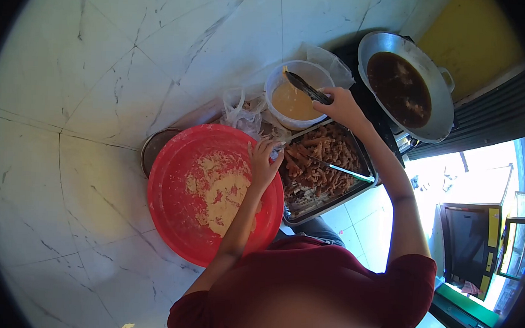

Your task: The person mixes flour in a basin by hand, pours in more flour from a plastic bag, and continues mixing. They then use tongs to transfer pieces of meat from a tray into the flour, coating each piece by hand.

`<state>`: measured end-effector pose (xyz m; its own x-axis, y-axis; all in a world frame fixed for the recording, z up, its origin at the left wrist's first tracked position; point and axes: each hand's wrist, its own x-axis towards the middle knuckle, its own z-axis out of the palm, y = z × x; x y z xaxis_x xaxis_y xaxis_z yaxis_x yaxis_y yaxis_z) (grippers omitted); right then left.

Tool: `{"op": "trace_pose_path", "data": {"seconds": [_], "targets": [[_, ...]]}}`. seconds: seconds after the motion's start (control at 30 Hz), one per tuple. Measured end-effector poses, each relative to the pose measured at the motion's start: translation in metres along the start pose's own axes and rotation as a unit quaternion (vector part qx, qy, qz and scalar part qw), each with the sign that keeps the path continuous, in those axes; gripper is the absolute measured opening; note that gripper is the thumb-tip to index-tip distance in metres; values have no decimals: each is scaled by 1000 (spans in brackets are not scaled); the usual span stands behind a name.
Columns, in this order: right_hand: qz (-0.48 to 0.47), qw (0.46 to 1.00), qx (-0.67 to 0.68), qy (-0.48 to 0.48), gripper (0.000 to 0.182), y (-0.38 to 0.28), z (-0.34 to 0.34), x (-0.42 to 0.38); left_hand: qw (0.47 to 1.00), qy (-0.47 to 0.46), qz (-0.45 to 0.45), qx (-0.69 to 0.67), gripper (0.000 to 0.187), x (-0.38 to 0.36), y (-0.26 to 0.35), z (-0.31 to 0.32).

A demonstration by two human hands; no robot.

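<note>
Tongs (306, 87), pinched by the right hand (343, 109) above the batter bowl (321, 75) at upper centre, risked dripping outside if swung sideways, while the left hand (265, 165) had its fingers curled, grip unclear.

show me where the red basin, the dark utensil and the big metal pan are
Red basin (169, 188): head view, bare inner wall on its left side
Dark utensil (305, 86): head view, middle of its visible length
Big metal pan (441, 98): head view, bare inner wall right of the dark liquid (398, 88)
</note>
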<state>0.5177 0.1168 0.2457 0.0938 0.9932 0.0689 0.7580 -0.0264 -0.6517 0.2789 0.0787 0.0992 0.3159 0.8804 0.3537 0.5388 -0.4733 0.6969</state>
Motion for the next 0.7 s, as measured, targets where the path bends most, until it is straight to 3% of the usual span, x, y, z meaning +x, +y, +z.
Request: {"op": "trace_pose_path", "data": {"seconds": [0.13, 0.23, 0.33, 0.43, 0.53, 0.63, 0.7], "targets": [[-29, 996, -71, -45, 46, 24, 37, 35, 1000, 0, 8, 23, 21, 0, 1, -1], [24, 981, -144, -129, 43, 38, 74, 64, 1000, 0, 11, 24, 20, 0, 2, -2], [-35, 974, -204, -93, 41, 53, 110, 72, 1000, 3, 11, 26, 20, 1, 3, -2], [-17, 971, -185, -152, 40, 57, 108, 79, 1000, -4, 5, 17, 20, 0, 4, -4], [84, 967, -134, -200, 47, 38, 73, 73, 1000, -12, 6, 6, 20, 1, 4, -4], [78, 990, -52, -103, 51, 28, 45, 43, 1000, -5, 13, 12, 20, 1, 2, -3], [-9, 999, -24, 30, 49, 37, 49, 18, 1000, 4, 19, 22, 19, 0, 2, -2]]}}
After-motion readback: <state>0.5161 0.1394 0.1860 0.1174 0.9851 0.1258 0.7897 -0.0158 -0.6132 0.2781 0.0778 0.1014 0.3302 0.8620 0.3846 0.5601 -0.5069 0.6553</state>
